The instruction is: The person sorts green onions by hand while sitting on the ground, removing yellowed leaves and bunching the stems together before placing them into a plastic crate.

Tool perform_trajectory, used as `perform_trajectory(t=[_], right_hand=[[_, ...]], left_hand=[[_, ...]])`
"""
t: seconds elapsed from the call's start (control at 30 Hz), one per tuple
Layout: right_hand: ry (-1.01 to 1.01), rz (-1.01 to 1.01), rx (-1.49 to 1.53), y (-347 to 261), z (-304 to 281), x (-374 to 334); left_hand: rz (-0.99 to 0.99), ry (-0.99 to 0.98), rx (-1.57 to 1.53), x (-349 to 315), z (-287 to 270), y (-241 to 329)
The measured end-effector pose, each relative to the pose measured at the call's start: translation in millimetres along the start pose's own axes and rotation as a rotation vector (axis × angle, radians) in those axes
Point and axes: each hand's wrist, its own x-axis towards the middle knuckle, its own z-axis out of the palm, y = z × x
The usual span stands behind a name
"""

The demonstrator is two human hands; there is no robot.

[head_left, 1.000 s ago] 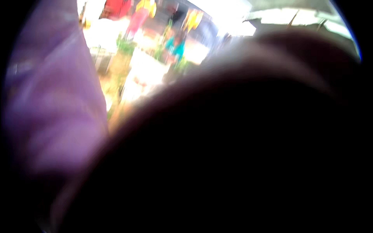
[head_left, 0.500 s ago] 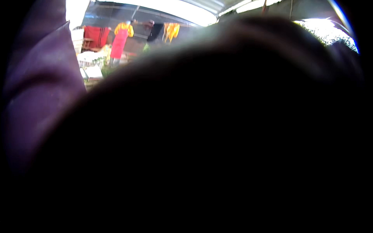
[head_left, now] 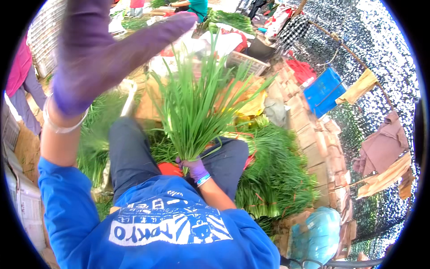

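My right hand [head_left: 194, 169], in a purple glove, is closed around the pale lower ends of a loose bunch of garlic chives [head_left: 192, 107]. Its long green leaves fan upward between my knees. Raised close to the camera is my left hand [head_left: 96, 62], also gloved in purple. Its thumb stretches out to the right and the hand looks empty; the other fingertips run past the upper edge. Tied chive bundles [head_left: 280, 170] lie heaped beside my right leg, some with orange bands. More blurred greens [head_left: 96, 143] lie to my left.
Stacked bricks [head_left: 309, 125] run along the right, beside a blue crate [head_left: 323, 92] and dark netting. A light-blue bag [head_left: 316, 235] stands lower right. White crates [head_left: 244, 62] stand ahead. One person [head_left: 20, 67] is at the left edge, another in teal [head_left: 198, 8] at the top.
A dark shape and a purple glove covered most of the view before. Now the view has swung down to my lap, showing both hands and the chives.
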Motion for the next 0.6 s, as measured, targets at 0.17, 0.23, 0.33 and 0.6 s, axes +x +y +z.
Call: perform_trajectory(t=[0.17,0.23,0.33,0.6], right_hand=[[-0.001,-0.054,-0.07,0.6,19.0,-11.9],[0.031,-0.059,-0.055,-3.3,27.8,-11.6],[0.021,-0.052,-0.095,-4.3,35.6,-8.8],[0.014,0.009,-0.143,-13.4,34.2,-12.4]], left_hand=[[-0.702,-0.43,-0.47,-27.6,25.0,-13.7],[-0.71,-0.602,-0.167,-56.6,46.8,-32.9],[-0.755,-0.804,0.034,-105.5,66.9,-65.7],[-0.833,-0.925,-0.339,-140.1,76.3,-103.9]])
